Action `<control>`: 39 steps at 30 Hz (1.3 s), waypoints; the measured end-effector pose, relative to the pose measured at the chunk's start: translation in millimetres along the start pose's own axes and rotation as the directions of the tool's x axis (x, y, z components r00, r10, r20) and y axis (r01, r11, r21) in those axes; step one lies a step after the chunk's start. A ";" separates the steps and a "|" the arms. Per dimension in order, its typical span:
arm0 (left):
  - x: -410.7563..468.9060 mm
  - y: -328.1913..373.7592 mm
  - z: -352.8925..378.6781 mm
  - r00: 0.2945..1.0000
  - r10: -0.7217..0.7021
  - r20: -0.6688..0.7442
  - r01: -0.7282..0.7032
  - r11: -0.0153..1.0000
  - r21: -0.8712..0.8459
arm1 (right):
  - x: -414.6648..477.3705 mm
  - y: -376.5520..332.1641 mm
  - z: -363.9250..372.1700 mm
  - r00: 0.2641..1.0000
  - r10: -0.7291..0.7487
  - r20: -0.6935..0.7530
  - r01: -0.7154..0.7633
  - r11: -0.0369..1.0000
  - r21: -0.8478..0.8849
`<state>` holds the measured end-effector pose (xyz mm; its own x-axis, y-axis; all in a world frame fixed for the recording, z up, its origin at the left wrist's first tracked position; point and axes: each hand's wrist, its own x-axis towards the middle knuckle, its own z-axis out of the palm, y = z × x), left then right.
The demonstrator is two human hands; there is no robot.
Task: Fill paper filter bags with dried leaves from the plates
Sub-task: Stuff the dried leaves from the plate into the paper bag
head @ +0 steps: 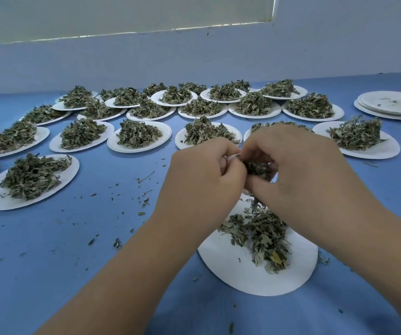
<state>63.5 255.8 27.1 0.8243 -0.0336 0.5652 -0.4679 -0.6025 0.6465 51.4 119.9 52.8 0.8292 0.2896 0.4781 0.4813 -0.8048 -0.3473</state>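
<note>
Working at centre frame, we pinch the paper filter bag [232,157] open in our curled left hand [204,175] while our curled right hand [298,165] grips dried leaves [257,169] at its mouth, above a plate [231,269] likely placed to catch spills.

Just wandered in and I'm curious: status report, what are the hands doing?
Left hand pinches the filter bag. Right hand grips a clump of dried leaves against it, above the near plate. Leaf crumbs litter the table, none blocking.
</note>
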 end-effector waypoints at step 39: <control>4.8 1.9 -9.6 0.975 -0.192 0.110 0.202 0.975 -0.094 | 0.5 13.0 3.2 0.991 -0.133 0.034 0.122 0.968 0.221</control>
<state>63.5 262.2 35.9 0.9286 -0.0046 0.3710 -0.3193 -0.5193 0.7927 58.9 111.3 46.0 0.7670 0.4116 0.4922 0.6299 -0.6291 -0.4555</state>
